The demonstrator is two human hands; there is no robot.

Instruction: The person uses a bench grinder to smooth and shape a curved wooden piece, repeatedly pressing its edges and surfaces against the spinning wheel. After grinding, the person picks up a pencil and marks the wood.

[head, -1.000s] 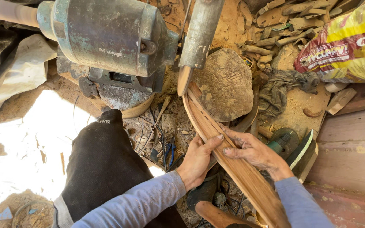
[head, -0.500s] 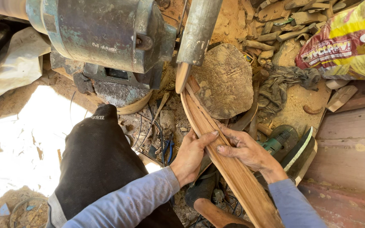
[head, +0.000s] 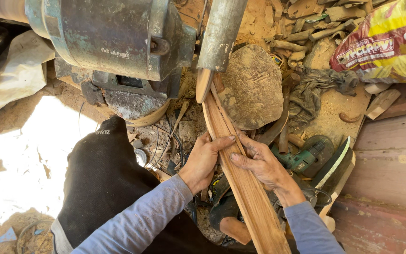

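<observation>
Below the green-grey motor housing (head: 113,37) and its dusty vertical cylinder (head: 221,33), a long curved wooden strip (head: 240,174) runs from the cylinder's lower end toward the viewer. Left hand (head: 205,160), fingers closed on the strip's left edge; right hand (head: 259,164), fingers laid flat and pressing on its upper face. Just right of the strip's far end lies a flat, sawdust-caked stone-like slab (head: 252,87), with a grimy rag (head: 316,91) beside it. A green power drill (head: 306,157) and a curved blade (head: 334,164) lie close by the right wrist. Wood offcuts (head: 306,23) and a yellow-red printed sack (head: 391,42) fill the far right. Floor: sawdust, shavings and cables, sunlit at left; a black-trousered knee (head: 104,178) at lower left.
</observation>
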